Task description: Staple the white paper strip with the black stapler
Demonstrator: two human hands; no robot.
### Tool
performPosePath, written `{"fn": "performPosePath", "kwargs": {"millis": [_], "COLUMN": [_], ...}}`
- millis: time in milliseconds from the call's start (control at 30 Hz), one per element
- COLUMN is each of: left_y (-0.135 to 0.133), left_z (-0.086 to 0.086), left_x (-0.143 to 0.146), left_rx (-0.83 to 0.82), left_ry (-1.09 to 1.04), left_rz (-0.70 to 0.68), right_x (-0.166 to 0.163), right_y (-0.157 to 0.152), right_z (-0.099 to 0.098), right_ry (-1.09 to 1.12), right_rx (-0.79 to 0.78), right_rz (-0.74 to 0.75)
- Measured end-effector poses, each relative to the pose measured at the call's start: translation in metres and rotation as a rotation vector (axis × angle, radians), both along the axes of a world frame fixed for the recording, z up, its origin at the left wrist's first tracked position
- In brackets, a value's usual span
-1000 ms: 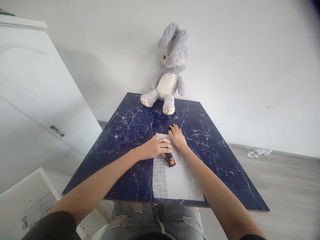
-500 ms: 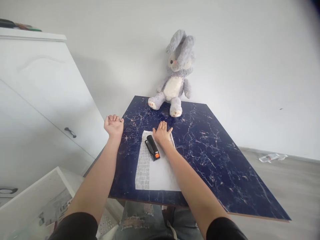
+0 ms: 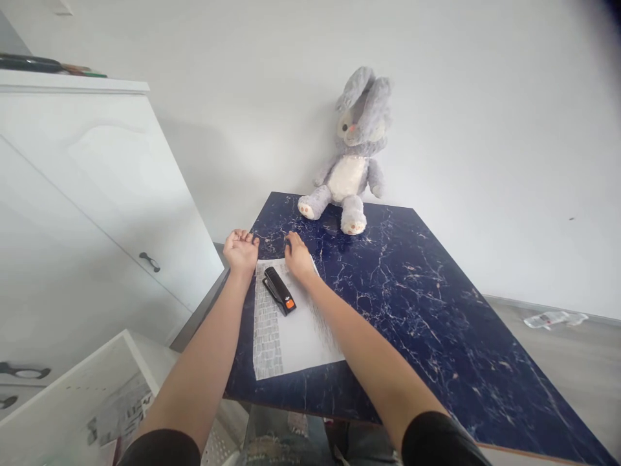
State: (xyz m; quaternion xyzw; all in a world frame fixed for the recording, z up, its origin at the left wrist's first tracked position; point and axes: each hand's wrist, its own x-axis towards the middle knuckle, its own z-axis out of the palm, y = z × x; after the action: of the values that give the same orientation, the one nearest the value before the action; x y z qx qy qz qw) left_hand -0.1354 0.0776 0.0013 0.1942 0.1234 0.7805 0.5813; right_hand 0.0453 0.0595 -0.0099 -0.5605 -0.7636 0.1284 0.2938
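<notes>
Left hand [image 3: 242,252] half-curled, empty; right hand [image 3: 299,261], grip unclear; one stapler [image 3: 280,288] on one sheet [image 3: 301,333].

1 head-worn view, forward and downward, above table [image 3: 412,323]

black sleeves [image 3: 439,441], ripped blue jeans [image 3: 310,446]

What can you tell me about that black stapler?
The stapler is slim, black and plastic-looking, with an orange patch at its near end. Its upper and lower bars show a gap between them. It rests slantwise on the paper, across brick-patterned and plain parts. Neither the left hand nor the right hand appears to touch it.
</notes>
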Motion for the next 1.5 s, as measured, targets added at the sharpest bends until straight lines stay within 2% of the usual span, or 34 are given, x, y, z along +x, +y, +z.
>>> {"fn": "performPosePath", "kwargs": {"millis": [133, 267, 400, 567, 667, 733, 800, 933, 1033, 1100, 1200, 1267, 1367, 1433, 1500], "left_y": [0.003, 0.0, -0.006, -0.004, -0.009, -0.02, -0.035, -0.058, -0.059, -0.055, -0.052, -0.052, -0.051, -0.049, -0.049], "left_z": [-0.003, 0.0, 0.003, 0.009, 0.01, 0.008, 0.002, -0.013, -0.022, -0.026, -0.029, -0.028, -0.023, -0.019, -0.017], "left_x": [0.001, 0.006, 0.006, 0.009, 0.033, 0.059, 0.091, 0.142, 0.157, 0.159, 0.16, 0.159, 0.153, 0.149, 0.146], "left_rx": [-0.019, -0.015, 0.002, -0.031, -0.1, -0.186, -0.237, -0.177, -0.174, -0.23, -0.297, -0.275, -0.265, -0.326, -0.375], "left_ry": [0.016, 0.045, 0.07, 0.113, 0.204, 0.324, 0.493, 0.837, 1.076, 1.132, 1.073, 0.99, 0.817, 0.708, 0.647], "left_rz": [-0.006, -0.042, -0.069, -0.061, -0.106, -0.142, -0.18, -0.208, -0.149, -0.107, -0.065, -0.067, -0.168, -0.25, -0.273], "right_x": [0.027, 0.04, 0.065, 0.132, 0.154, 0.152, 0.142, 0.138, 0.167, 0.193, 0.222, 0.229, 0.229, 0.227, 0.225], "right_y": [-0.024, -0.053, -0.071, -0.08, -0.092, -0.107, -0.125, -0.144, -0.133, -0.122, -0.111, -0.108, -0.11, -0.111, -0.113], "right_z": [-0.001, -0.009, -0.013, -0.01, 0.003, 0.015, 0.025, 0.033, 0.036, 0.039, 0.038, 0.034, 0.027, 0.024, 0.023], "right_ry": [-0.006, -0.184, -0.268, -0.25, -0.098, 0.059, 0.153, 0.088, 0.077, 0.169, 0.393, 0.499, 0.576, 0.602, 0.606], "right_rx": [0.004, 0.011, -0.022, -0.052, 0.014, 0.055, 0.027, -0.077, -0.125, -0.222, -0.453, -0.558, -0.638, -0.676, -0.676], "right_rz": [0.124, 0.294, 0.22, 0.077, -0.004, -0.075, -0.084, 0.036, 0.192, 0.336, 0.517, 0.554, 0.498, 0.46, 0.426]}}
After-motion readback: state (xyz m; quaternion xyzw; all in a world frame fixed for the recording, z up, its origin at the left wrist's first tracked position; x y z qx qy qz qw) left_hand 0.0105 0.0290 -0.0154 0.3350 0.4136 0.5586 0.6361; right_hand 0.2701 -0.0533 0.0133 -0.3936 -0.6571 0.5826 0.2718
